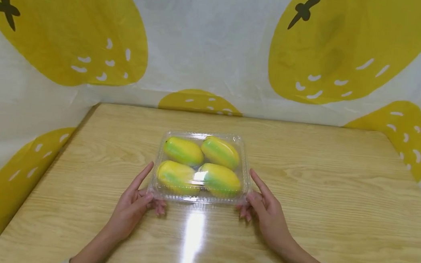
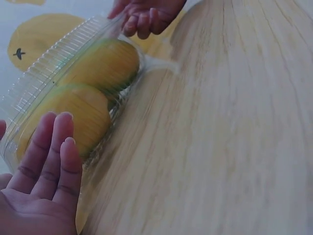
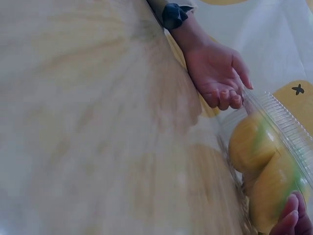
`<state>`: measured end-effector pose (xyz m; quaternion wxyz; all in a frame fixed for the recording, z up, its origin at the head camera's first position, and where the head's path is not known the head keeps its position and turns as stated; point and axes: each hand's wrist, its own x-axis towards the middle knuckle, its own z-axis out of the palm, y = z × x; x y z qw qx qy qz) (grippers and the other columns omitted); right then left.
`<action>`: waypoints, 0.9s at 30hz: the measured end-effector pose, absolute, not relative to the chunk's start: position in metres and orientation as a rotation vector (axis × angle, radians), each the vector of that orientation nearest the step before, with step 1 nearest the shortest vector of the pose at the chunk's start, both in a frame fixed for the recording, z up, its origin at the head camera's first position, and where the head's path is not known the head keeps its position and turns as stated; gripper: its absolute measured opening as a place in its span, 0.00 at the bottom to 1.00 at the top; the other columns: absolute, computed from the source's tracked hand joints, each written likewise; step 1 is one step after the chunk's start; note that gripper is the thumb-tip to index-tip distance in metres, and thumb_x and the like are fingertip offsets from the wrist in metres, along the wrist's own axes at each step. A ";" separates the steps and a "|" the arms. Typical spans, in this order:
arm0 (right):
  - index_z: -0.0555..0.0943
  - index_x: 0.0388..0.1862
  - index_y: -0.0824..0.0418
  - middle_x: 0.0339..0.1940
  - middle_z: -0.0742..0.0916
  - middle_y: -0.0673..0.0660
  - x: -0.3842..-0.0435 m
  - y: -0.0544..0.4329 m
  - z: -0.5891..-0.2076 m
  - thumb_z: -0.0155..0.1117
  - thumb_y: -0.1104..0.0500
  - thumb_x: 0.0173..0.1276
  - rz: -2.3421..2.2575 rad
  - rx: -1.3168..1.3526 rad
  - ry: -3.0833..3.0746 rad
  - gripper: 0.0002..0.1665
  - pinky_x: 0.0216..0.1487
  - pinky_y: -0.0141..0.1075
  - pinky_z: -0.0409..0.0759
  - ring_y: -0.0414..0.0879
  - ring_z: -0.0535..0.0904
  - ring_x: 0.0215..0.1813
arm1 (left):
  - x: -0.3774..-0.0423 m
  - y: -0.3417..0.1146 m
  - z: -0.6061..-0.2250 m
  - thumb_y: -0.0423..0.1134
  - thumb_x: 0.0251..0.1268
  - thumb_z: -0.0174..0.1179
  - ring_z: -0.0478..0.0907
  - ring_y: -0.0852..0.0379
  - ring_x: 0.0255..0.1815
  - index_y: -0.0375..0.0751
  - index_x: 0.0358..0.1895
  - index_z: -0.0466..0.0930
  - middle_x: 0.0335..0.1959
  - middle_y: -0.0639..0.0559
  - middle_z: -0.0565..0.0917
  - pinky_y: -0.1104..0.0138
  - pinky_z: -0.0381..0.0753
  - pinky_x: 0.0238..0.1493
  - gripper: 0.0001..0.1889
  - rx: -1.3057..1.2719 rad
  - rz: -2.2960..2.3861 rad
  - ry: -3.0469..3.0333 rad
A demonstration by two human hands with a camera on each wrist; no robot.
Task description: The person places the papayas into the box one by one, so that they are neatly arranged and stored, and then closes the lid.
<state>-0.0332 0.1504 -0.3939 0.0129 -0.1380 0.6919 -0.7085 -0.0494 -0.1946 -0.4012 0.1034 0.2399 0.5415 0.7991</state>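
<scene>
A clear plastic clamshell container (image 1: 199,198) with its lid closed sits at the middle of the table, long side toward me. Several yellow-green mangoes (image 1: 221,152) lie inside it in two rows. My left hand (image 1: 129,211) holds the near left corner, thumb on the rim and forefinger stretched along the side. At the near right corner my right hand (image 1: 271,221) grips in the same way. The left wrist view shows the left hand's other fingers (image 2: 51,161) loosely extended before the container's front wall. In the right wrist view, only the right hand's fingertips show beside the mangoes.
The light wooden table (image 1: 337,187) extends to both sides and behind the container. A white cloth (image 1: 209,39) printed with big yellow fruit hangs along the back and left edges. A dark band (image 3: 173,15) is round the left wrist.
</scene>
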 end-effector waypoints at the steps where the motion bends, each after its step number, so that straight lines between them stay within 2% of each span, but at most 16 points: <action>1: 0.52 0.77 0.58 0.28 0.82 0.68 -0.034 0.151 -0.392 0.45 0.64 0.78 -2.193 -0.410 2.185 0.31 0.24 0.37 0.79 0.53 0.77 0.25 | -0.049 -0.196 -0.400 0.20 0.72 0.38 0.84 0.46 0.33 0.41 0.77 0.35 0.35 0.32 0.84 0.61 0.83 0.35 0.35 0.687 2.339 1.649; 4: 0.56 0.76 0.55 0.30 0.82 0.62 -0.037 0.157 -0.387 0.45 0.64 0.77 -2.119 -0.390 2.304 0.30 0.25 0.38 0.80 0.52 0.78 0.25 | -0.049 -0.202 -0.398 0.22 0.72 0.40 0.83 0.46 0.29 0.40 0.77 0.38 0.33 0.30 0.82 0.59 0.83 0.31 0.34 0.660 2.258 1.847; 10: 0.57 0.75 0.54 0.40 0.82 0.61 -0.037 0.188 -0.373 0.45 0.71 0.74 -1.842 -0.637 2.567 0.33 0.24 0.39 0.80 0.49 0.81 0.32 | -0.047 -0.229 -0.386 0.21 0.71 0.44 0.80 0.48 0.27 0.41 0.76 0.45 0.31 0.32 0.80 0.61 0.82 0.29 0.34 0.644 2.100 2.177; 15: 0.60 0.74 0.54 0.50 0.82 0.53 -0.037 0.215 -0.354 0.53 0.64 0.73 -1.480 -0.771 2.896 0.32 0.41 0.29 0.77 0.43 0.79 0.46 | -0.050 -0.256 -0.360 0.20 0.70 0.43 0.79 0.49 0.33 0.41 0.76 0.47 0.37 0.37 0.80 0.63 0.82 0.34 0.33 0.639 1.990 2.379; 20: 0.59 0.75 0.57 0.62 0.77 0.55 -0.043 0.236 -0.339 0.58 0.55 0.71 -1.254 -0.896 3.029 0.36 0.55 0.25 0.68 0.42 0.72 0.60 | -0.053 -0.271 -0.342 0.18 0.65 0.50 0.81 0.56 0.39 0.42 0.75 0.51 0.43 0.41 0.81 0.73 0.79 0.42 0.37 0.703 1.766 2.682; 21: 0.59 0.75 0.57 0.65 0.75 0.55 -0.044 0.240 -0.336 0.60 0.53 0.70 -1.208 -0.900 3.045 0.38 0.58 0.26 0.67 0.43 0.69 0.63 | -0.055 -0.273 -0.340 0.18 0.63 0.53 0.81 0.58 0.41 0.40 0.75 0.52 0.44 0.42 0.81 0.75 0.77 0.44 0.38 0.758 1.692 2.769; 25: 0.58 0.75 0.57 0.73 0.66 0.55 -0.048 0.250 -0.328 0.65 0.48 0.66 -1.055 -0.900 3.106 0.44 0.65 0.45 0.64 0.44 0.60 0.71 | -0.059 -0.276 -0.332 0.21 0.55 0.63 0.75 0.70 0.51 0.42 0.74 0.56 0.54 0.48 0.80 0.81 0.69 0.52 0.43 0.848 1.370 3.085; 27: 0.57 0.76 0.58 0.74 0.64 0.56 -0.049 0.254 -0.324 0.66 0.47 0.64 -1.016 -0.924 3.125 0.46 0.67 0.49 0.61 0.45 0.56 0.73 | -0.061 -0.278 -0.328 0.24 0.52 0.67 0.70 0.70 0.59 0.44 0.74 0.56 0.60 0.48 0.76 0.81 0.64 0.57 0.45 0.853 1.243 3.157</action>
